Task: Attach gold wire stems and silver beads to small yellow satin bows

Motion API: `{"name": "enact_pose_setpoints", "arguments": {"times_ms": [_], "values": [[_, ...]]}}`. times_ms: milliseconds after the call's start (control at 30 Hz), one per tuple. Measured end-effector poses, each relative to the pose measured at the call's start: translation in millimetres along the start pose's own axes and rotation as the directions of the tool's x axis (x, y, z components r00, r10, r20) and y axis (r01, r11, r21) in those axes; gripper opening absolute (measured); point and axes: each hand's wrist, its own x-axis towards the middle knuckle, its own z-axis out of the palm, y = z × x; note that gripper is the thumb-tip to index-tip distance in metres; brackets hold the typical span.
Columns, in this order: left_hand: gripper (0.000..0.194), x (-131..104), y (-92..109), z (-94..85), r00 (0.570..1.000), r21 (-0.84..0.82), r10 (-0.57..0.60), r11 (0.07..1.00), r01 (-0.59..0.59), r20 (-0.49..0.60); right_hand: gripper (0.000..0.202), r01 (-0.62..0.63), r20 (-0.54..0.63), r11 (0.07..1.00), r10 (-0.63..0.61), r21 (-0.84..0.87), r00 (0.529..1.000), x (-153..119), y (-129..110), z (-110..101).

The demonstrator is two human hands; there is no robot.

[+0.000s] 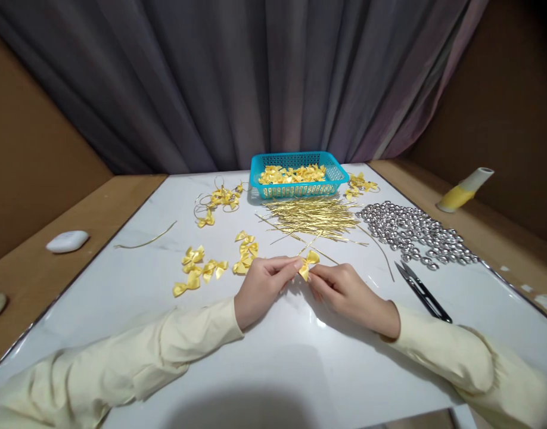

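Observation:
My left hand (268, 285) pinches a small yellow satin bow (308, 262) between thumb and forefinger. Closed at the bow's lower right edge is my right hand (345, 292); its fingertips are partly hidden, and it seems to grip the same bow. Just beyond the hands lies a loose pile of gold wire ties (316, 217), a few strands reaching toward the bow. Several loose yellow bows (208, 271) rest on the white table left of my left hand, with another small group of bows (245, 253) closer to it.
At the back stands a blue plastic basket (254, 179) with several bows in it. Bows with looped ties (224, 199) lie left of it. Silver beads (412, 229) spread on the right, near black thread snips (423, 292). A single gold tie (146, 241) lies far left.

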Motion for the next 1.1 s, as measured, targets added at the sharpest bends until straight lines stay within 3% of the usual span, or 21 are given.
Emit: {"name": "enact_pose_setpoints", "arguments": {"times_ms": [233, 867, 967, 1033, 1100], "values": [[0.034, 3, 0, -1.9, 1.0, 0.009, -0.001, 1.0, 0.001, -0.029, 0.035, -0.089, 0.051, 0.996, 0.087, 0.022, 0.995, 0, 2, 1], [0.026, 8, -4, -2.2, 0.994, -0.036, -0.022, 0.999, 0.018, -0.108, 0.032, -0.094, 0.047, 0.995, 0.096, -0.043, 0.994, 1, 1, -6], [0.024, 17, 13, -19.6, 0.986, 0.061, 0.021, 0.998, -0.011, -0.168, 0.034, -0.111, 0.053, 0.992, 0.114, -0.054, 0.992, 1, 5, -7], [0.023, 24, 30, -46.3, 0.982, 0.205, 0.085, 0.978, -0.049, -0.17, 0.035, -0.123, 0.059, 0.991, 0.125, -0.044, 0.99, 1, 8, -7], [0.023, 29, 44, -83.1, 0.99, 0.391, 0.098, 0.919, -0.05, -0.103, 0.036, -0.142, 0.064, 0.99, 0.143, -0.028, 0.988, 0, 10, -6]]}}
